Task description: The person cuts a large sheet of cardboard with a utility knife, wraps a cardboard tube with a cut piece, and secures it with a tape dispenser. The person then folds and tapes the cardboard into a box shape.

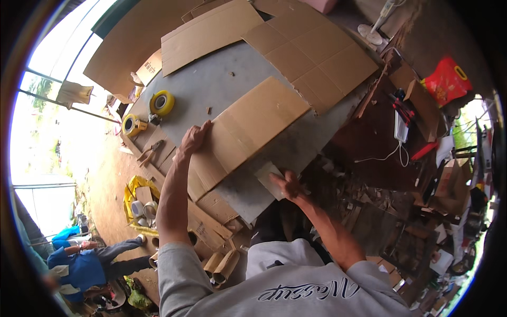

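A long folded piece of brown cardboard (253,121) lies slantwise across the grey tabletop (211,79). My left hand (195,137) grips its left edge, fingers bent against the board. Nearer to me, by the table's front edge, my right hand (288,185) has its fingers closed on a pale, thin, flat piece (270,179) that rests on the tabletop. What this piece is made of I cannot make out. To the left of the cardboard stands a tape dispenser with a yellow roll (161,103). Another yellow tape roll (132,126) sits beside it.
Flat cardboard sheets (317,58) cover the table's far side. Pliers (151,151) lie at its left edge. A yellow bag (136,193) with tape rolls stands on the floor. A person in blue (79,267) is at lower left. A white power strip (401,127) and scraps lie right.
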Demonstrator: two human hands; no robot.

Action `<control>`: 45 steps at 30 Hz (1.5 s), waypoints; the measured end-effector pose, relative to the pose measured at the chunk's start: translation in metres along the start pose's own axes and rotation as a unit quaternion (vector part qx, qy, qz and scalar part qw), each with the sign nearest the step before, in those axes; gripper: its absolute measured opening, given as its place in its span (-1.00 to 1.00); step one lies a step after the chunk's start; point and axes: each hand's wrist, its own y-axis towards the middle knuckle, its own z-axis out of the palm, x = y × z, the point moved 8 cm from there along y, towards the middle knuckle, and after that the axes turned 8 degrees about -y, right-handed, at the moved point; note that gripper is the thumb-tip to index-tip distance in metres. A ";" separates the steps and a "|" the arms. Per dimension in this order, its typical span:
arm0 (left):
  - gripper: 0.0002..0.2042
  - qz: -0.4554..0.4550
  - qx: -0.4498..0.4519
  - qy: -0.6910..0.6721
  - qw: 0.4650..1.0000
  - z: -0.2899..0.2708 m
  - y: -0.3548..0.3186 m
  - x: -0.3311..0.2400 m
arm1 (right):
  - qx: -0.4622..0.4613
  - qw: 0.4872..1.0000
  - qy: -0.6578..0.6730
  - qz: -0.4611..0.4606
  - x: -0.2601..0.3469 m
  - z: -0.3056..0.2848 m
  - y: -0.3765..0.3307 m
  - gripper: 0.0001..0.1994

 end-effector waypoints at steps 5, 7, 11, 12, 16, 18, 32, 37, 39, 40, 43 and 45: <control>-0.34 0.073 -0.007 0.055 0.996 0.031 0.033 0.053 | -0.008 0.998 -0.051 0.019 -0.001 0.017 0.047 -0.37; -0.50 0.077 -0.046 0.115 0.989 0.056 0.016 0.021 | -0.019 0.998 -0.052 0.010 -0.001 0.005 0.048 -0.38; -0.50 0.163 0.025 -0.141 0.976 0.062 -0.040 -0.051 | 0.019 0.999 -0.039 0.009 0.056 -0.001 0.030 -0.40; -0.50 0.218 0.059 -0.155 0.962 0.067 -0.057 -0.082 | 0.018 0.999 -0.045 0.019 0.052 -0.005 0.033 -0.42; -0.48 0.295 0.050 -0.035 0.954 0.068 -0.095 -0.124 | 0.013 0.999 -0.023 0.020 0.046 0.002 0.026 -0.47; -0.44 0.294 0.049 -0.020 0.954 0.063 -0.098 -0.132 | -0.007 1.000 -0.018 0.007 0.039 0.003 0.016 -0.47; -0.36 0.566 0.017 0.386 0.728 0.107 -0.146 -0.149 | -0.028 0.980 -0.155 0.124 -0.045 0.010 0.038 -0.39; -0.38 0.503 -0.036 0.589 0.631 0.136 -0.148 -0.121 | 0.058 0.953 -0.272 0.116 0.015 0.019 0.045 -0.44; -0.41 0.497 -0.025 0.589 0.638 0.127 -0.150 -0.124 | 0.083 0.957 -0.272 -0.047 0.047 0.027 0.049 -0.59; -0.43 0.505 -0.016 0.591 0.629 0.126 -0.154 -0.138 | 0.076 0.955 -0.262 -0.116 0.046 0.027 0.046 -0.64; -0.48 0.522 0.045 0.557 0.644 0.153 -0.152 -0.148 | 0.111 0.826 -0.550 -0.050 0.037 0.038 0.061 -0.74; -0.50 0.444 0.121 0.302 0.835 0.193 -0.124 -0.105 | 0.086 0.869 -0.488 -0.006 0.021 0.035 0.051 -0.74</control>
